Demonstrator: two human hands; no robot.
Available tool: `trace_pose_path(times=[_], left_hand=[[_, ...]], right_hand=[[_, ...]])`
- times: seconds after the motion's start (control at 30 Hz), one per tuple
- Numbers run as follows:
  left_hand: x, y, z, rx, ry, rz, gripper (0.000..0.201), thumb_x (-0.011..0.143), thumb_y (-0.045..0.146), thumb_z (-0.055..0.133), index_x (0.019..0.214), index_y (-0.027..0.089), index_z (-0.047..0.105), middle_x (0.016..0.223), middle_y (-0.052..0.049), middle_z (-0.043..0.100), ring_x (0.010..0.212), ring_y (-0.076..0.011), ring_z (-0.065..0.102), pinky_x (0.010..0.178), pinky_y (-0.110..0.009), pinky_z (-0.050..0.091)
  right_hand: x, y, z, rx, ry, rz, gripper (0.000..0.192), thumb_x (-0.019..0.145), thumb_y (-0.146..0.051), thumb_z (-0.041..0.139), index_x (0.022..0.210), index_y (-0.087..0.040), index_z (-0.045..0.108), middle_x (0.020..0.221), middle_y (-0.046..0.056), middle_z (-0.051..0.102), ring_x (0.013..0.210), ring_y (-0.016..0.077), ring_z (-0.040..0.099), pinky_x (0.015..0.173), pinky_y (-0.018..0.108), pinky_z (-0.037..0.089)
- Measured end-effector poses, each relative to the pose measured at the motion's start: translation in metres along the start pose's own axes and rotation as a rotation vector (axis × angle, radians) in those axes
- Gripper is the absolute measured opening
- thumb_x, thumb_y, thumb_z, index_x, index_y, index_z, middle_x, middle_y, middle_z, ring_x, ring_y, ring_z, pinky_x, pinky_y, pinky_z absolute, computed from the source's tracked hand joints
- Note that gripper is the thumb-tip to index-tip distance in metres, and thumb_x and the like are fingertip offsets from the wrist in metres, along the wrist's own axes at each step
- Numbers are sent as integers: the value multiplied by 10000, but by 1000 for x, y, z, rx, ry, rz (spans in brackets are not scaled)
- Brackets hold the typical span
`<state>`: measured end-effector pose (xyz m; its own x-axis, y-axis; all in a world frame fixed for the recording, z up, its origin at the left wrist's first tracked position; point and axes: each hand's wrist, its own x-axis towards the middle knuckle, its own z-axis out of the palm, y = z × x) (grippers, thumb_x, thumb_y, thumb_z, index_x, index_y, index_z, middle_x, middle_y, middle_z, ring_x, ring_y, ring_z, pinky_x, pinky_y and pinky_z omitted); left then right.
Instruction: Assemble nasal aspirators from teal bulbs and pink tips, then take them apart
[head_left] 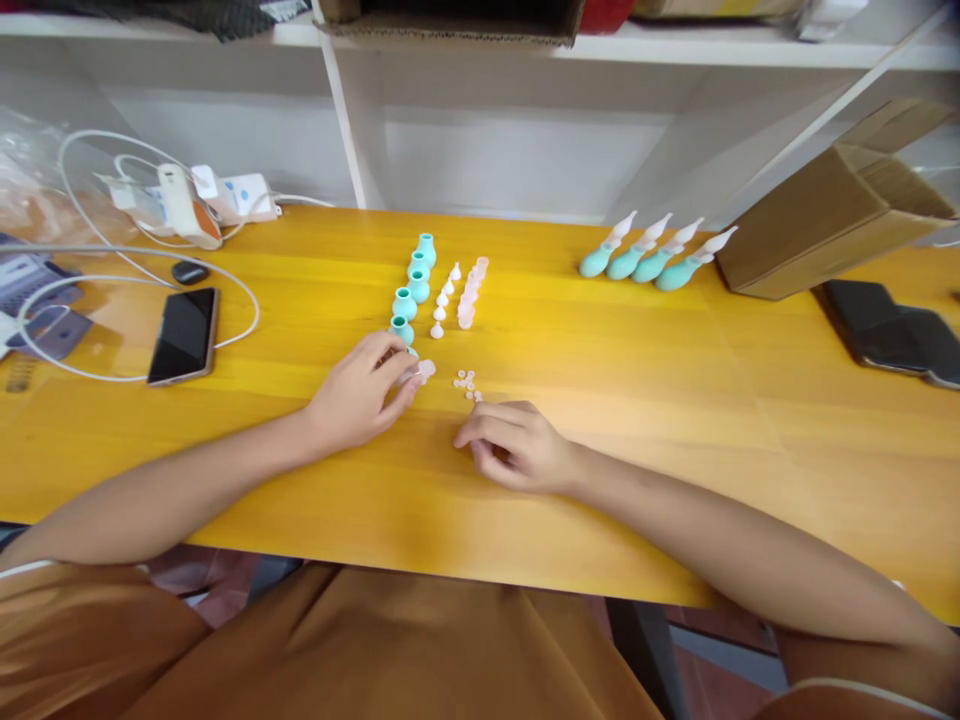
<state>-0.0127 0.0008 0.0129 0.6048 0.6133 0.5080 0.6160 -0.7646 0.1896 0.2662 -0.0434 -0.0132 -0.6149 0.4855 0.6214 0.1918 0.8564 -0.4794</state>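
Note:
My left hand (364, 390) is closed, fingertips pinching a small translucent pale-pink part (426, 371) above the table. Beside its fingers runs a row of several teal squeeze bulbs (418, 288) with open necks; the nearest is partly hidden by the hand. To their right are a row of white pointed nozzle tips (441, 314) and a row of pale-pink connector pieces (469, 298). My right hand (517, 445) has curled fingers just below a cluster of tiny pink rings (465, 380); whatever its fingertips hold is hidden.
Several bulbs with nozzles fitted, bulb syringes (667, 265), lie at the back right beside an open cardboard box (832, 215). A black phone-like object (892, 325) rests at far right. On the left are a phone (183, 336), white cables and chargers (187, 205). Shelving (525, 150) stands behind.

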Motion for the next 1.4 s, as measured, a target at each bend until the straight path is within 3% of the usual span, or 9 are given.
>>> trace_pose_path(times=[0.33, 0.5, 0.63, 0.77, 0.97, 1.07, 1.17, 1.3, 1.4], left_hand=[[-4, -2, -5, -94, 140, 140, 145, 1022, 204, 634, 1155, 172, 680, 1083, -113, 671, 997, -242, 656, 887, -382, 596], [-9, 6, -8, -307, 183, 375, 228, 1099, 348, 568, 1253, 209, 663, 1086, -107, 665, 955, -216, 685, 862, -369, 640], [-9, 15, -7, -457, 128, 461, 241, 1112, 392, 598, 1256, 208, 660, 1038, -105, 700, 957, -214, 728, 862, -354, 665], [-7, 20, -4, -519, 102, 492, 234, 1090, 362, 656, 1257, 199, 668, 992, -103, 731, 951, -219, 747, 867, -344, 673], [-11, 20, -2, -518, 136, 421, 248, 1092, 381, 658, 1257, 197, 680, 1076, -127, 752, 998, -212, 761, 896, -337, 676], [-11, 19, -3, -519, 137, 288, 225, 1114, 401, 612, 1194, 206, 692, 1059, -105, 758, 963, -186, 753, 844, -299, 655], [-8, 18, -1, -591, 75, 121, 179, 1099, 372, 635, 1100, 205, 700, 917, -50, 744, 798, -150, 697, 737, -268, 605], [-2, 18, 5, -660, -44, -7, 157, 1069, 341, 687, 1047, 197, 745, 880, -34, 753, 746, -132, 676, 696, -248, 569], [-2, 18, 7, -693, -64, -41, 190, 1068, 370, 693, 1099, 197, 766, 906, -38, 766, 762, -129, 695, 700, -236, 571]], right_hand=[[1, 0, -1, 22, 13, 7, 228, 989, -51, 568, 1092, -227, 671, 876, 23, 724, 655, 127, 602, 612, 267, 499], [0, -1, 3, 199, 57, 179, 264, 1009, -91, 626, 1208, -257, 574, 948, 16, 647, 680, 121, 605, 580, 249, 548], [-4, -2, 13, 430, 159, 232, 548, 946, -185, 820, 1293, -319, 417, 1221, 75, 525, 891, 159, 649, 503, 213, 599], [-4, -4, 16, 387, 214, 235, 652, 949, -218, 848, 1400, -350, 397, 1306, 107, 476, 1101, 232, 631, 579, 269, 671], [2, -3, 6, 204, 144, 222, 460, 1028, -254, 773, 1436, -315, 569, 1330, 125, 573, 1227, 279, 647, 866, 409, 700], [2, -1, 5, 241, 242, 299, 405, 1040, -263, 736, 1405, -297, 564, 1294, 117, 562, 1133, 253, 652, 847, 393, 665], [1, 5, 2, 263, 316, 278, 357, 1028, -262, 684, 1353, -273, 537, 1251, 116, 535, 1064, 244, 625, 835, 400, 627], [1, 14, -7, 161, 209, 155, 398, 917, -240, 715, 1262, -268, 518, 1148, 101, 548, 1023, 267, 591, 815, 423, 583], [2, 20, -9, 107, 179, 114, 460, 825, -166, 741, 1185, -273, 474, 1105, 80, 534, 988, 258, 575, 816, 416, 563]])
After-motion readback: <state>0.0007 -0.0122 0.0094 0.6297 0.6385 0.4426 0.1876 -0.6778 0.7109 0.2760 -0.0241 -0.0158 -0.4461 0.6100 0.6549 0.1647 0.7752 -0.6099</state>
